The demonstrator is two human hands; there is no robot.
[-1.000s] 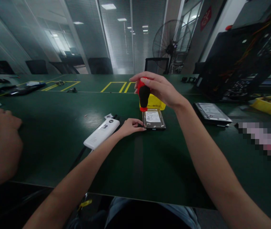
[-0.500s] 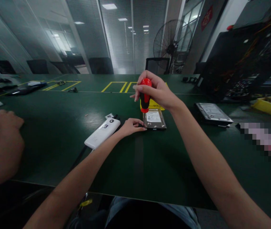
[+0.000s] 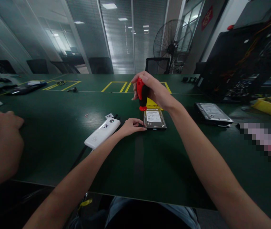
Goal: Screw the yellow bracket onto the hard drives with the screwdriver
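Curled round the red-and-black screwdriver (image 3: 142,97), the right hand (image 3: 152,86) holds it slightly tilted above the left edge of the hard drive (image 3: 156,119); the left hand (image 3: 132,126) sets its fingertips there, though I cannot tell whether they pinch; more lean could make the tip slip towards those fingers, and loose bracing could let the hard drive skid; it lies flat on the green table (image 3: 168,162), dark-edged, its upper face bearing a white label (image 3: 153,116).
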